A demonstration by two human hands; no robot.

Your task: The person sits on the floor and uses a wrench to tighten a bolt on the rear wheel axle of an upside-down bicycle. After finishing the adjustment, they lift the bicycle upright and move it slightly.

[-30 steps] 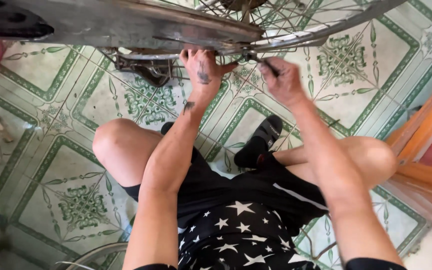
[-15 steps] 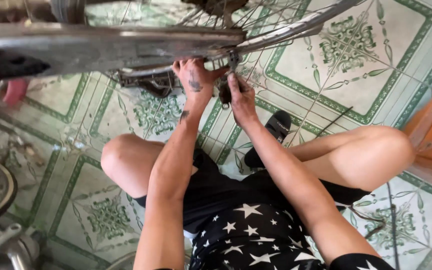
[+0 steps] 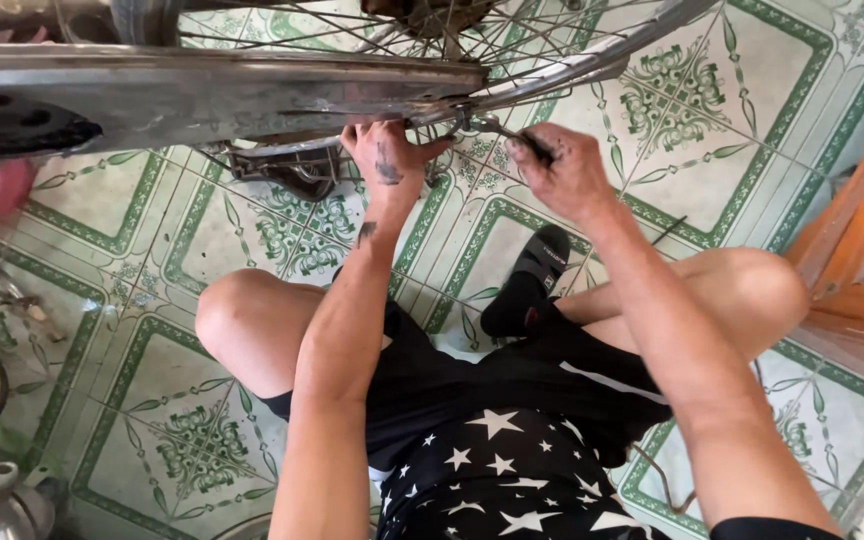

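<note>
Your left hand (image 3: 387, 160) grips the wheel rim (image 3: 252, 95) just above it. Your right hand (image 3: 564, 175) sits beside it to the right, holding a tool (image 3: 512, 135) against the rim.

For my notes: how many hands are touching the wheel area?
2. The left hand grips under the rim; the right hand, beside it, holds a small tool to the rim.

Mudguard (image 3: 212, 95): dull scuffed metal, grimy. Rim (image 3: 592, 50): shiny metal. Floor (image 3: 352, 230): glossy patterned ceramic tile. Door frame (image 3: 852, 230): varnished wood.
</note>
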